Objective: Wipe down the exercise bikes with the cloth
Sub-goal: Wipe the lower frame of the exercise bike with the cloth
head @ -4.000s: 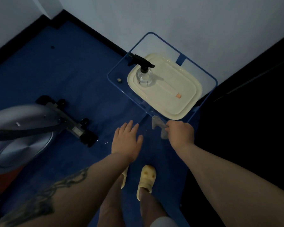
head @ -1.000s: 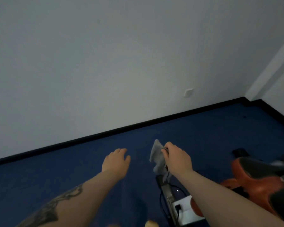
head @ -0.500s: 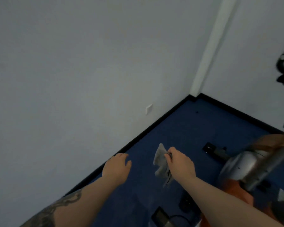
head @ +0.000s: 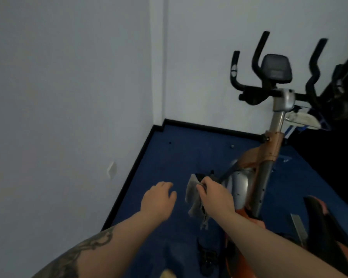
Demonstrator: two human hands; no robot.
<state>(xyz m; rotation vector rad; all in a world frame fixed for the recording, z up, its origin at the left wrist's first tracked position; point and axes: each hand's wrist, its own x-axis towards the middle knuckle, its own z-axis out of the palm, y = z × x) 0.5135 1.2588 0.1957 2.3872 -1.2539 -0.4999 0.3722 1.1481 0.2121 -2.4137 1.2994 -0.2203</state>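
Two bare forearms reach forward from the bottom of the view, the left one with a dark tattoo (head: 78, 251). The left hand (head: 158, 199) is empty; its fingers are loosely curled and a little apart, palm down, touching nothing above the blue carpet (head: 169, 157). The right hand (head: 214, 195) is just beside it and closed: thumb and fingers pinch the upper part of the grey cloth (head: 193, 197), which hangs down crumpled below the knuckles. The cloth touches no part of the bike, it hangs in the air in front of it.

Behind the right hand stands the exercise bike (head: 269, 149), near but apart from the cloth. Its silver flywheel cover (head: 239, 185) is low, an orange frame piece sits above it, and a grey post goes up to the black handlebars (head: 257, 57) and the dark console (head: 275, 69). At the right edge, close to the viewer, a dark part with orange trim shows; I cannot tell what it is. Far behind, two white walls (head: 68, 77) meet in a corner, with a black skirting line at the floor.

Half a second ago only the lower body of the bike showed at the right edge and the corner was more to the right; now the whole bike with handlebars is in sight. The hands keep the same pose, the cloth pinched as before.
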